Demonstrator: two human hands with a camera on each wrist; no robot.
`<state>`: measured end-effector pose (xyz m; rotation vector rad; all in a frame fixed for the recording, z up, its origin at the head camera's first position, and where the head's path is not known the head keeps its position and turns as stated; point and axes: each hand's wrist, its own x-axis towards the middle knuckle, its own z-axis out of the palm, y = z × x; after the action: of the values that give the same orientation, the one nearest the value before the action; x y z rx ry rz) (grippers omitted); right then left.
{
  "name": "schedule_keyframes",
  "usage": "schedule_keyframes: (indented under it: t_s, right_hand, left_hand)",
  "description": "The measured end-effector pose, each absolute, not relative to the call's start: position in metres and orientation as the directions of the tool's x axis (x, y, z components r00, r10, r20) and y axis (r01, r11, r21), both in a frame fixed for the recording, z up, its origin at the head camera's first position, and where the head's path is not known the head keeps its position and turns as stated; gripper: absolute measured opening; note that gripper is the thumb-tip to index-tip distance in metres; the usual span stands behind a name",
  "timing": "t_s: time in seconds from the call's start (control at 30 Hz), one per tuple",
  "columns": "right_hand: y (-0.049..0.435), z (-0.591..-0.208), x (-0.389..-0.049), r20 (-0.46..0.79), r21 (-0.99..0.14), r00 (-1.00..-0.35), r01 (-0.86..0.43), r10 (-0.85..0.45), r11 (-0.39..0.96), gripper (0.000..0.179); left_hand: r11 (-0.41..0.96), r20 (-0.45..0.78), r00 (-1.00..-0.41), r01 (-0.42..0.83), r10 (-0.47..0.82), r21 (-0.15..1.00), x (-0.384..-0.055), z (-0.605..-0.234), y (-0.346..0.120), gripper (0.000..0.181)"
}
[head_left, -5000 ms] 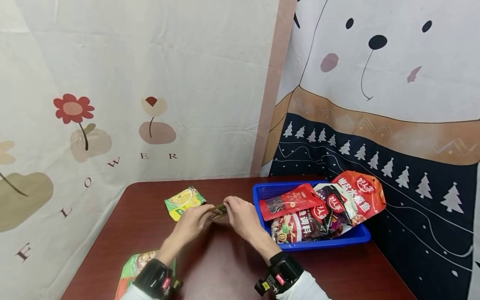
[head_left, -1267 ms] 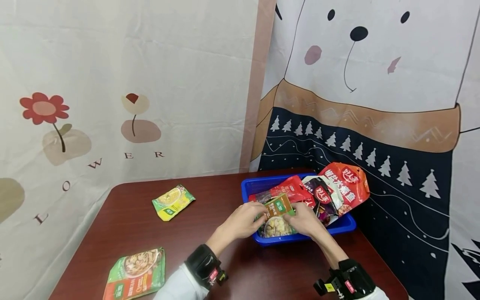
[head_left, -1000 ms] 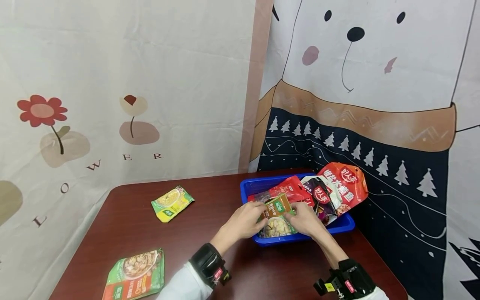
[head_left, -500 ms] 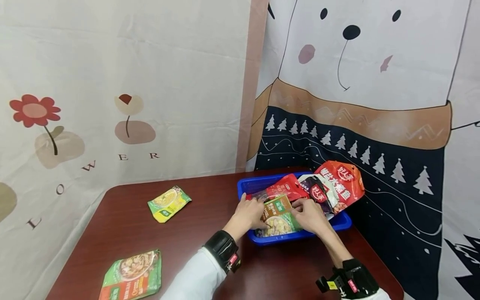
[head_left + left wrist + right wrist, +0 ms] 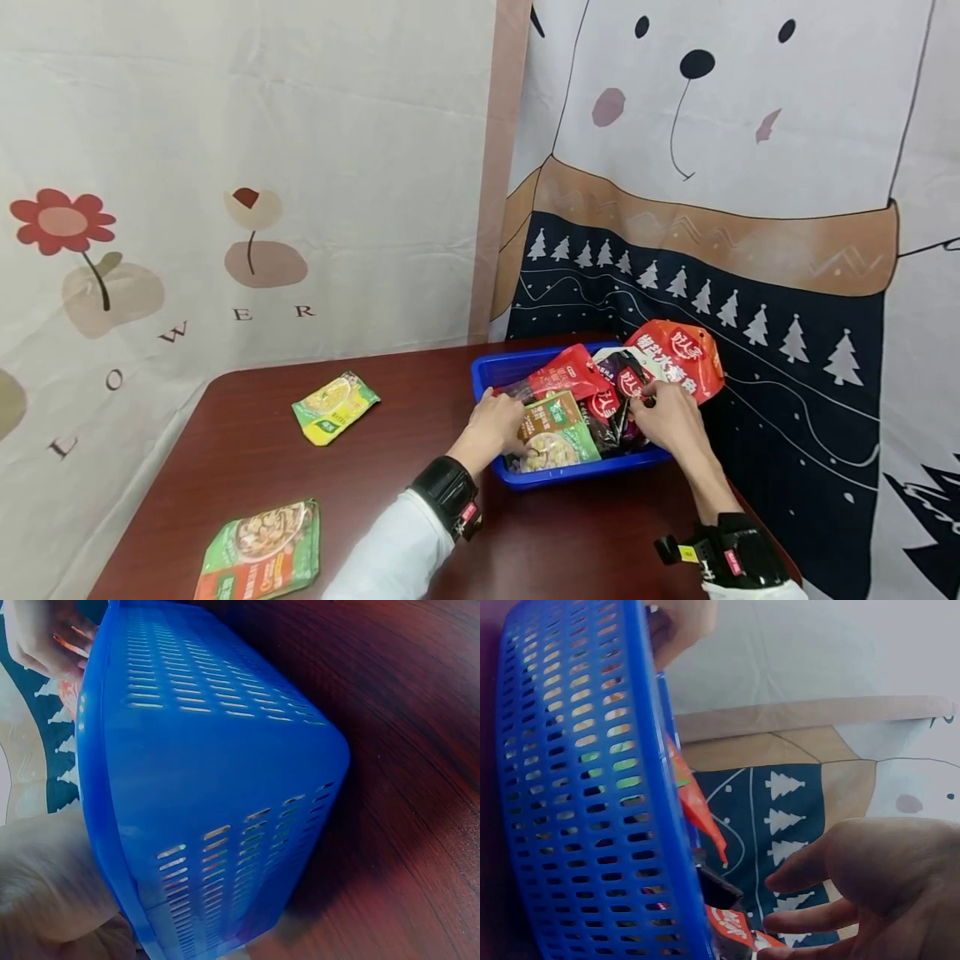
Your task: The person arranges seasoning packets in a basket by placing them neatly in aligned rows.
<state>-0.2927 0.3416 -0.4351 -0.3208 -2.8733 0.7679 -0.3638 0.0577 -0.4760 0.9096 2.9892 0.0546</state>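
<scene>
A blue plastic basket [image 5: 577, 475] on the table holds several food seasoning packets. At its front left lies a brown and green packet [image 5: 558, 437] with a picture of food. My left hand [image 5: 493, 425] reaches over the basket's left rim, thumb at that packet's left edge; its other fingertips are hidden, so I cannot tell whether they grip anything. My right hand [image 5: 670, 417] hovers at the right side, by a black packet [image 5: 617, 408]. In the right wrist view, the fingers of the right hand [image 5: 877, 900] are loosely extended and apart from the basket wall.
A red packet [image 5: 570, 371] lies at the basket's back, and a large red-orange pouch [image 5: 690, 354] sticks out past its right rim. On the table's left lie a yellow-green packet [image 5: 336, 408] and a green-orange packet [image 5: 262, 550]. Printed cloth [image 5: 375, 167] hangs behind.
Earlier both hands held the brown and green packet over the table, then lowered it into the basket. The right hand has since let go and moved right; the left has shifted to the left rim.
</scene>
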Motion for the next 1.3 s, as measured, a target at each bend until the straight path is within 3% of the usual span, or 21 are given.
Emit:
schedule_keyframes:
  t_s: [0.2,0.37,0.5,0.77,0.97,1.2,1.3]
  right_hand:
    - [0.343,-0.441,-0.303,0.048,-0.485,-0.970,0.187,0.240,0.854,0.038]
    - [0.333,-0.445,-0.314,-0.035,-0.496,-0.972,0.219,0.233,0.841,0.048]
    - [0.328,-0.449,-0.317,-0.079,-0.485,-0.963,0.261,0.256,0.835,0.047]
    - [0.322,-0.457,-0.314,0.143,-0.380,-0.940,0.238,0.311,0.894,0.049]
    - [0.318,-0.464,-0.314,0.292,-0.417,-0.894,0.201,0.341,0.886,0.042]
    - [0.326,-0.462,-0.314,0.289,-0.463,-0.901,0.164,0.323,0.871,0.038]
    - [0.333,-0.460,-0.315,0.265,-0.492,-0.922,0.124,0.283,0.862,0.044]
  left_hand:
    - [0.853,-0.010,-0.853,0.522,0.522,0.013,-0.363,-0.475,0.060,0.053]
    - [0.862,-0.007,-0.862,0.506,0.506,0.012,-0.363,-0.477,0.060,0.051]
    - [0.858,-0.005,-0.858,0.514,0.514,0.008,-0.364,-0.478,0.061,0.051]
    - [0.856,-0.011,-0.856,0.517,0.516,0.002,-0.367,-0.479,0.062,0.048]
    - [0.853,-0.008,-0.853,0.522,0.522,0.020,-0.366,-0.483,0.062,0.047]
    - [0.851,0.006,-0.851,0.525,0.526,-0.028,-0.368,-0.487,0.068,0.039]
    - [0.850,0.028,-0.849,0.526,0.527,-0.035,-0.376,-0.500,0.071,0.062]
